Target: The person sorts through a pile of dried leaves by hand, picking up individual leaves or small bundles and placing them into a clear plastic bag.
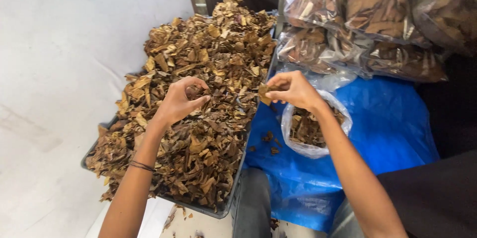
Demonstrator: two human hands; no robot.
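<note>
Item: dried brown leaves (pixel 208 94), heaped high in a long dark tray (pixel 218 212) that is set on a white surface (pixel 59 69); the heap overhangs the tray rim on the near left. Left hand (pixel 181 103): held over the middle of the heap, fingers curled together round a small pinch of leaf matter; a thin dark band (pixel 141 166) is worn on the wrist. Right hand (pixel 294 89): raised to the right of the tray, thumb and fingers closed on a single leaf piece (pixel 264 94), which is held just above and to the left of an open clear plastic bag (pixel 313 127). The bag, partly filled with leaves, rests on a blue sheet (pixel 387 123); a few stray fragments (pixel 271 141) lie on the sheet between tray and bag. Filled clear bags (pixel 367 19) are stacked behind, well apart from the hands. Handling note, as a judgement: the leaves appear brittle, so a light pinch is advised over a tight squeeze. The held piece is best carried fully over the bag mouth before it is let go, since fragments are easily dropped on the sheet. The bag rim looks slack and may need to be kept open. Small picks from the top of the heap are likely to spill less over the tray edge.
</note>
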